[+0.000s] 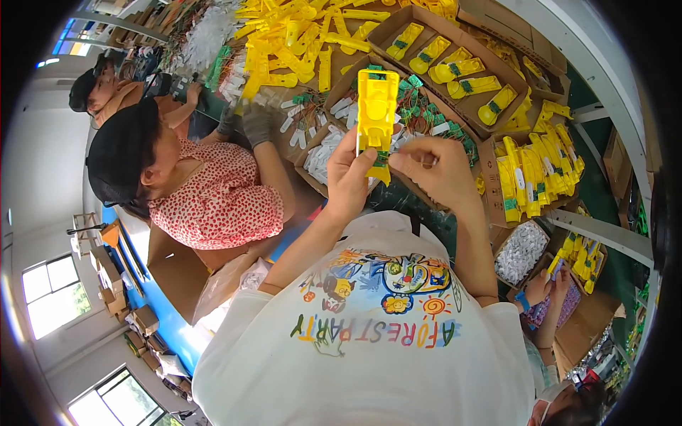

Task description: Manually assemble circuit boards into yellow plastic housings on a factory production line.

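Note:
My left hand (pixel 347 177) grips a long yellow plastic casing (pixel 377 106) upright in front of me, its open, moulded inner side facing me. The left thumb presses near the casing's lower end, beside a small green circuit board (pixel 381 159). Close by on the right, my right hand (pixel 446 170) has its fingers drawn together at that lower end. Motion blurs these fingertips, and whatever they pinch cannot be made out. Behind the casing, boxes hold green circuit boards with wires (pixel 433 113) and white plastic pieces (pixel 328 157).
Yellow casings (pixel 288 42) lie heaped at the back. A cardboard tray (pixel 398 65) holds several more, and a box (pixel 490 177) at right is packed with filled ones. A co-worker (pixel 213 192) in gloves works at left. Another person's hands (pixel 547 291) hold a casing at lower right.

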Available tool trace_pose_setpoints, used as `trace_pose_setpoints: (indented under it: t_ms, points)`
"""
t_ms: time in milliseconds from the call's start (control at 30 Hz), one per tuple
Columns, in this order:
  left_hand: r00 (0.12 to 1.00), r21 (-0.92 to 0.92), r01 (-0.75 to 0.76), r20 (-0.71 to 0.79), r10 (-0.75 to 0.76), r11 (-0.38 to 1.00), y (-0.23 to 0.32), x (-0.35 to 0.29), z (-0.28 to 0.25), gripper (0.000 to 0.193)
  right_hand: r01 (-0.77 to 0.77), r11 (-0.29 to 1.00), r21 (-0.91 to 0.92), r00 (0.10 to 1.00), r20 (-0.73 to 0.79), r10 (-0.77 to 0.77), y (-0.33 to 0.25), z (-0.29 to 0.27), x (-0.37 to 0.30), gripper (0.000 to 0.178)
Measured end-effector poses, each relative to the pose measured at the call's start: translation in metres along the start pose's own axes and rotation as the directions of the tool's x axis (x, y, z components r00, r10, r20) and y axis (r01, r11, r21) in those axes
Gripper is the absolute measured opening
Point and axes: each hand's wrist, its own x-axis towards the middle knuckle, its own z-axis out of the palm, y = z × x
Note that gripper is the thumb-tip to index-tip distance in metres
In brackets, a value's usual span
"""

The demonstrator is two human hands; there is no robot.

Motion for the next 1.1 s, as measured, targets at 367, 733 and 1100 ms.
trace_pose_setpoints:
  t_ms: [367,733,1100]
  points:
    - [0.997,0.397,-0.08,0.04,0.07,0.914,-0.019,0.011,-0.022,0.037,0.217,0.965,0.149,0.973,-0.106,-0.203,0.011,0.028,0.016,0.015]
    - [0.968,0.542,-0.114,-0.129,0.217,0.832,0.011,0.026,-0.063,0.036,0.014,0.912,0.41,0.892,0.406,-0.196,0.032,-0.022,0.006,0.028]
    - [0.986,0.361,0.157,-0.101,-0.129,0.919,-0.004,0.013,-0.064,0.033,-0.099,0.7,0.707,0.955,0.266,-0.133,0.021,-0.042,0.025,0.039]
